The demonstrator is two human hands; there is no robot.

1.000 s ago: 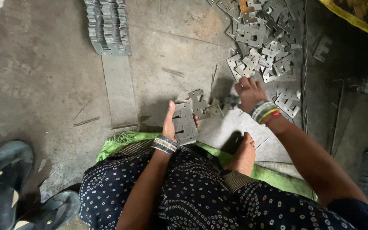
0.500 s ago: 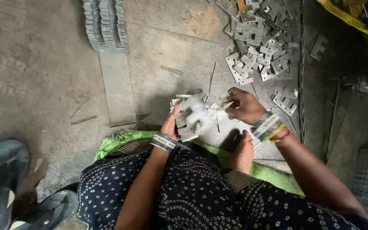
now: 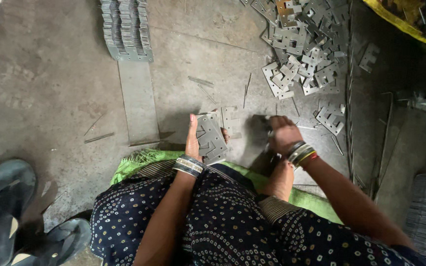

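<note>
Seated on the concrete floor (image 3: 50,88), a worker's left hand (image 3: 192,140) clasped a stack of notched metal plates (image 3: 211,139) upright, while the right hand (image 3: 283,134) lay curled on the floor just beside it, its grip unclear; loose stamped plates (image 3: 301,44) lay heaped far right.

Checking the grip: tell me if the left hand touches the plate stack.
Touching. The head view shows the left hand wrapped around the plate stack, palm against its edge.

- Metal plates (image 3: 212,139): dull grey.
- Dress (image 3: 232,221): navy, dotted with small white rings.
- Cloth (image 3: 134,162) beside the dress: bright green.
- Sandals (image 3: 3,207): dark blue-grey.
- Floor (image 3: 40,88): mottled grey.
- Bangles (image 3: 301,153): silver, yellow, red.
</note>
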